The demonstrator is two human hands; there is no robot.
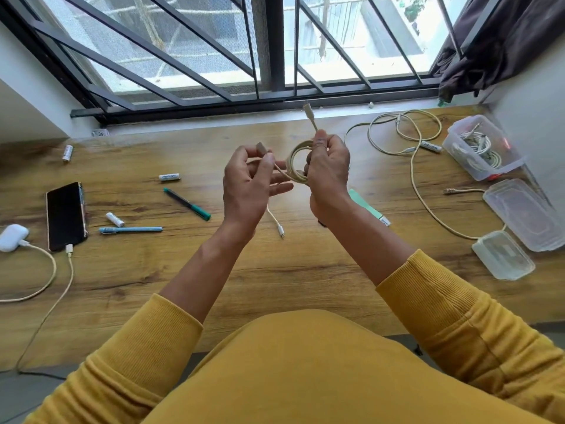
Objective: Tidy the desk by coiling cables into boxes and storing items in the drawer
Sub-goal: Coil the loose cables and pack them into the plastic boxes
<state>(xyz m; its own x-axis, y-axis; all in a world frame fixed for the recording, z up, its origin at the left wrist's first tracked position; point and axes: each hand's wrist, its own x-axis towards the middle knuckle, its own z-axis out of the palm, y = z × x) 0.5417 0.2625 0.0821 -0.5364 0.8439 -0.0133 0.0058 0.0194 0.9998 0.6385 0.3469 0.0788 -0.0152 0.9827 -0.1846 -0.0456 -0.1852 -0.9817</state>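
Note:
My right hand (328,172) grips a small coil of cream cable (296,162) above the middle of the wooden desk (275,280); one plug end sticks up past my thumb. My left hand (249,182) pinches the cable's other plug end beside the coil. A clear plastic box (480,148) at the far right holds coiled white cables. A loose cream cable (409,133) sprawls beside it, running down toward an upturned clear box (503,255). A short white cable (276,223) lies under my hands.
A phone (65,215) and white earbud case (12,237) lie left, both on charging cables. Several batteries, a green pen (186,203) and a blue pen (131,230) are scattered left of centre. A clear lid (522,214) and a green item (365,203) lie right. The barred window runs behind.

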